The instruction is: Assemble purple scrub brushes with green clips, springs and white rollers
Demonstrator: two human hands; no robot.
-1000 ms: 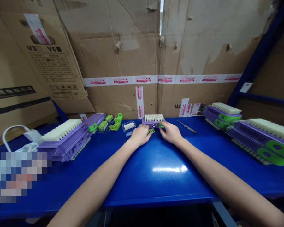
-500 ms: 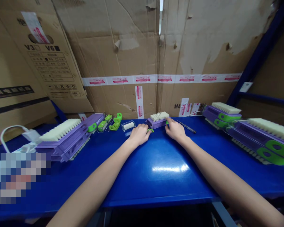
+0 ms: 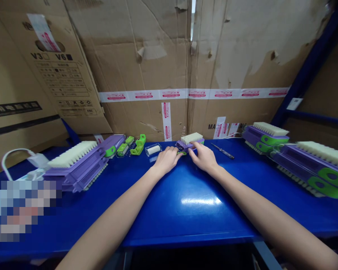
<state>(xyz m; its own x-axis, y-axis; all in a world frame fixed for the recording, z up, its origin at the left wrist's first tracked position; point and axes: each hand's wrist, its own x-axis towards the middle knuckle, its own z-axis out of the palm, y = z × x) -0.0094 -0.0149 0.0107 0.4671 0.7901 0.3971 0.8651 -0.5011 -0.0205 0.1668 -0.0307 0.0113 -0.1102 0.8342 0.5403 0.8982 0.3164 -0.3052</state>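
A small purple brush point(image 3: 192, 138) with cream bristles facing up lies at the back middle of the blue table. My left hand point(image 3: 166, 160) is at its left end, fingers curled over a small green piece point(image 3: 181, 153); the fingertips are partly hidden. From the right, my right hand point(image 3: 204, 156) grips the front side of the brush, index finger stretched along it and thumb lower down. Right of that hand lies a thin screwdriver point(image 3: 224, 150). Left of my left hand sits a small clear box point(image 3: 153, 149) with a white block inside.
Stacked purple brushes stand at left point(image 3: 76, 165) and right point(image 3: 312, 165). Loose green parts point(image 3: 138, 145) lie at back left. A white plug with a cable point(image 3: 37, 160) is at far left. Cardboard point(image 3: 146, 71) walls the back of the blue table point(image 3: 186, 221).
My right hand has moved left along the brush, from its right end to its front side. The brush has shifted slightly. My left hand stays almost where it was.
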